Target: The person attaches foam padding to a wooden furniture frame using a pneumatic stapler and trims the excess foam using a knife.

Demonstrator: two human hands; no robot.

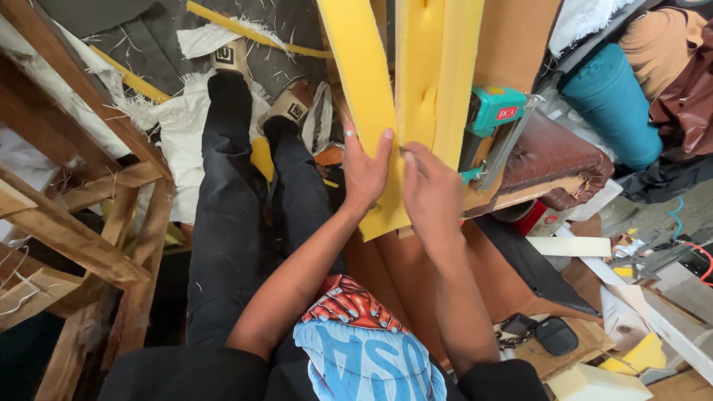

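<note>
Two bare hands meet at the middle of the frame, against a yellow foam slab (369, 89) that stands upright and runs off the top edge. Nearest the camera, at the bottom centre, is the person's printed shirt, with both forearms rising from it. The left hand (365, 172) lies flat on the foam's lower face, fingers spread and straight, a ring on one finger; its grip is open and closes on nothing. The right hand (431, 191) sits just beside it, fingers bent toward the foam's edge and thumb tucked; whether it pinches the foam or only presses on it cannot be told. Right of the hands, a teal stapler tool (496, 119) rests against a second yellow foam piece (438, 67), with a brown leather cushion (553, 156) beside it. Lower right, a dark key fob (555, 336) lies on a board. Left of centre are legs in dark trousers, and a bare wooden frame (89, 238) fills the left side. Farther up, frayed white fabric (182, 122) covers the floor.
</note>
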